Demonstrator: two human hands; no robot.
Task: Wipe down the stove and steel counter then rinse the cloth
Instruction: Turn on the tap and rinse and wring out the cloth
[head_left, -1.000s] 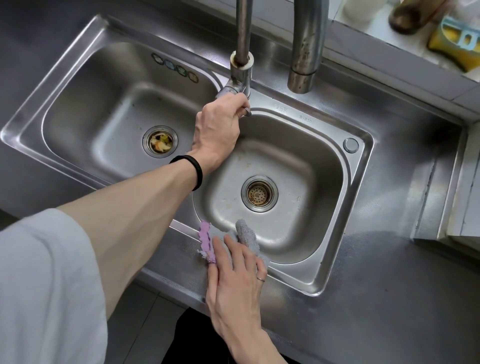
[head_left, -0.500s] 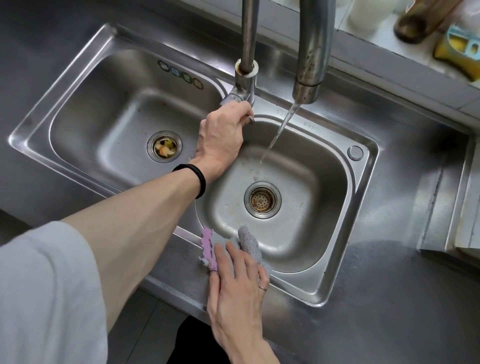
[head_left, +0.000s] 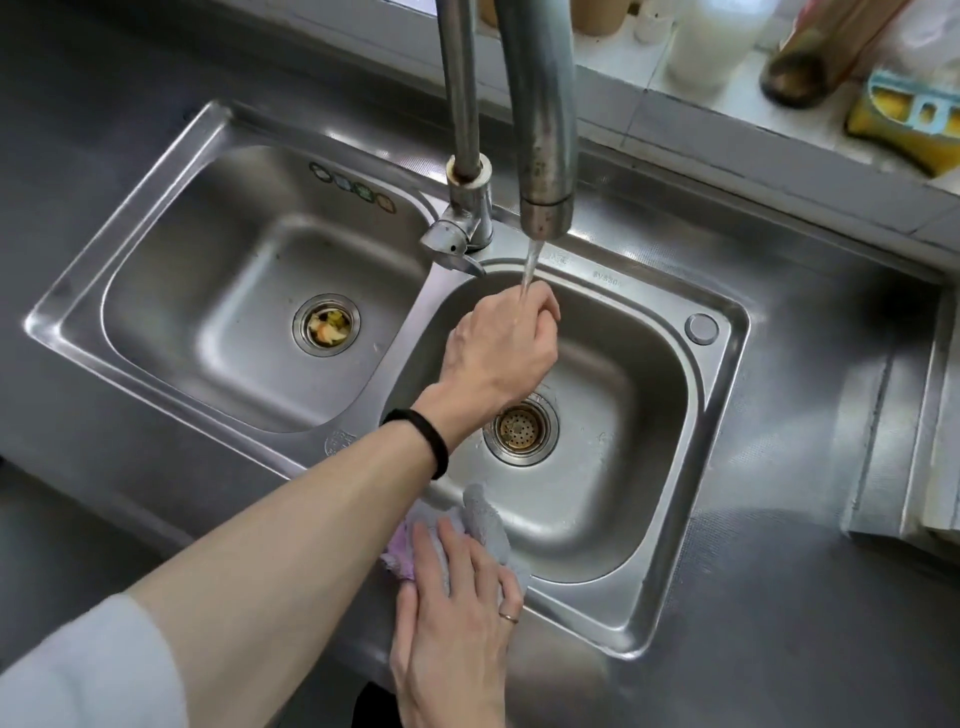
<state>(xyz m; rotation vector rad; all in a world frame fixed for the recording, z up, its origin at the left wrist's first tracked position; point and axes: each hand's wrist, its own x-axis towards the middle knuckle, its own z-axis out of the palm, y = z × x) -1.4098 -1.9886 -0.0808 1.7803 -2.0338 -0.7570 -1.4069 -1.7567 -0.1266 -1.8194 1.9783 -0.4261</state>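
The cloth (head_left: 483, 522) is draped over the front rim of the right basin (head_left: 639, 462) and pressed flat under the right hand (head_left: 457, 618), whose fingers are laid out straight on it. The left hand (head_left: 501, 348), a black band (head_left: 426, 441) at its wrist, is held over that basin with fingers curled in, nothing seen in its grip. It is struck by water (head_left: 530, 265) from the spout (head_left: 545, 156). Food scraps are seen in the left drain (head_left: 326, 325); the sink is set in a steel counter (head_left: 789, 597)

The cloth (head_left: 483, 522) is grey with a lilac edge. The wristband (head_left: 427, 437) is black, the sink (head_left: 140, 213) silver, the sponge (head_left: 875, 130) yellow and teal.
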